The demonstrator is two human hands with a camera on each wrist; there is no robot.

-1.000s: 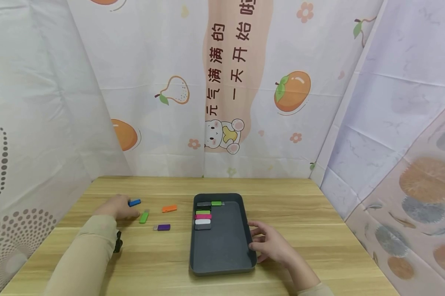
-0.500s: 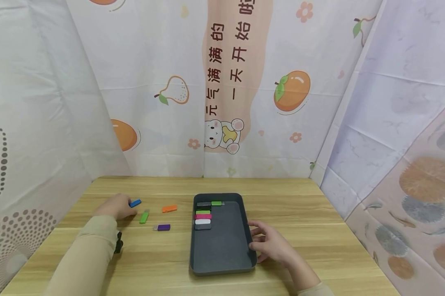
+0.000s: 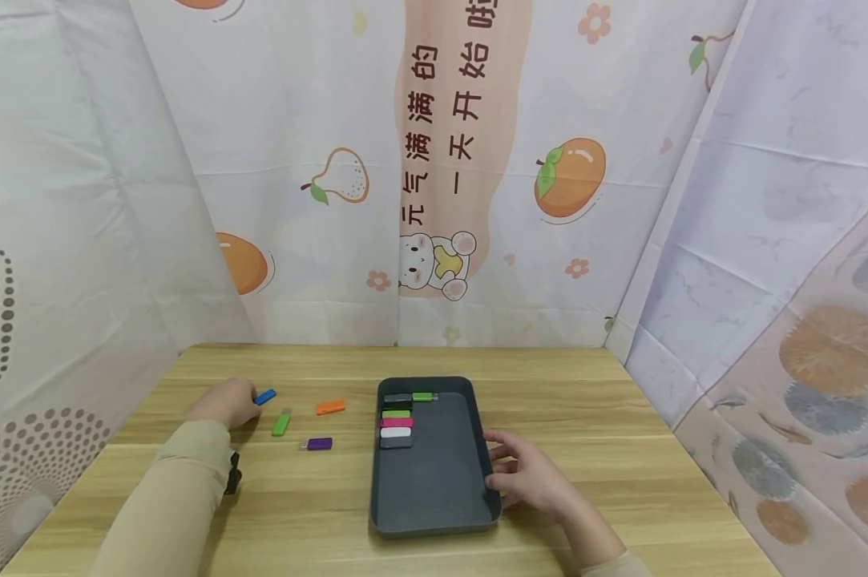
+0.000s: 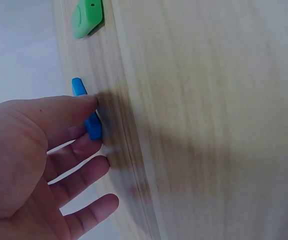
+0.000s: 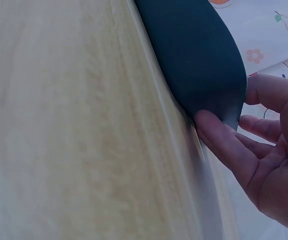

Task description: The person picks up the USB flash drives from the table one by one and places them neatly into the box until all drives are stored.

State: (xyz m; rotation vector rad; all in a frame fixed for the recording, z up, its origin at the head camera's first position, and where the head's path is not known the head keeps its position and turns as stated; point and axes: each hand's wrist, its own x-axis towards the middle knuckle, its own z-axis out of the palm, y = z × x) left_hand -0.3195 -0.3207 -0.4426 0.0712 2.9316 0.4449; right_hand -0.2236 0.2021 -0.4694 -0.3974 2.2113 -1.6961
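Note:
In the left wrist view, my left hand [image 4: 49, 150] pinches a blue USB stick [image 4: 94, 127] between thumb and fingers, with the other fingers loosely bent. The stick's end shows beyond the fingers, low over the wooden table. A green USB stick [image 3: 281, 422] lies just right of this hand. My right hand [image 3: 523, 473] rests against the right side of a dark grey tray [image 3: 434, 530], its thumb and fingertips touching the rim and outer wall. Inside the tray, a column of several USB sticks [image 3: 396, 433] lies at the upper left, with a green stick [image 3: 422, 397] beside its top.
An orange USB stick [image 3: 330, 407] and a purple one [image 3: 319, 443] lie on the wooden table [image 3: 318, 513] between my left hand and the tray. Printed curtains [image 3: 296, 240] hang behind the table and along both sides.
My left fingers have drawn in slightly around the blue USB stick, showing more of it and tilting it a little. The right hand and tray have stayed still.

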